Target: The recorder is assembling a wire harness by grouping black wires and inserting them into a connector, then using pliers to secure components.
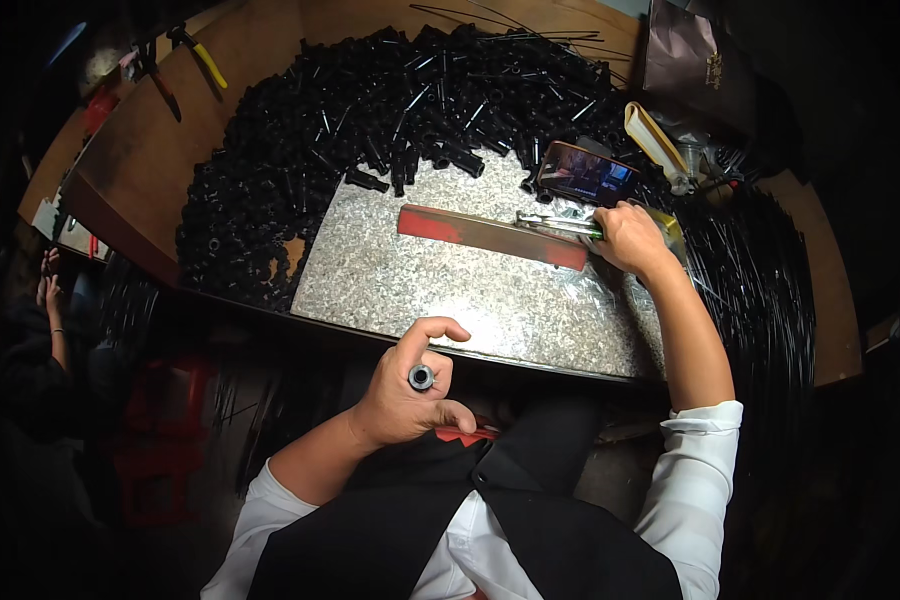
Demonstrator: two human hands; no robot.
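Observation:
My left hand (402, 392) is in front of the stone slab's near edge, closed round a short dark tube (422, 377) whose round open end faces up. Its index finger and thumb curve apart from each other. At the right of the slab, my right hand (632, 240) grips a pair of pliers (560, 226) with green on the handles; their metal jaws point left. Just below the pliers, a long bar (490, 240) with worn red paint lies across the speckled stone slab (410, 290). What the lower left fingers press on is partly hidden.
A large heap of black tubular parts (300, 140) curves round the slab's far and left sides. A phone (588, 174) leans behind the pliers. Bundles of thin black rods (760, 280) lie at right. A paper bag (700, 60) stands behind; another person's hand (48, 280) shows far left.

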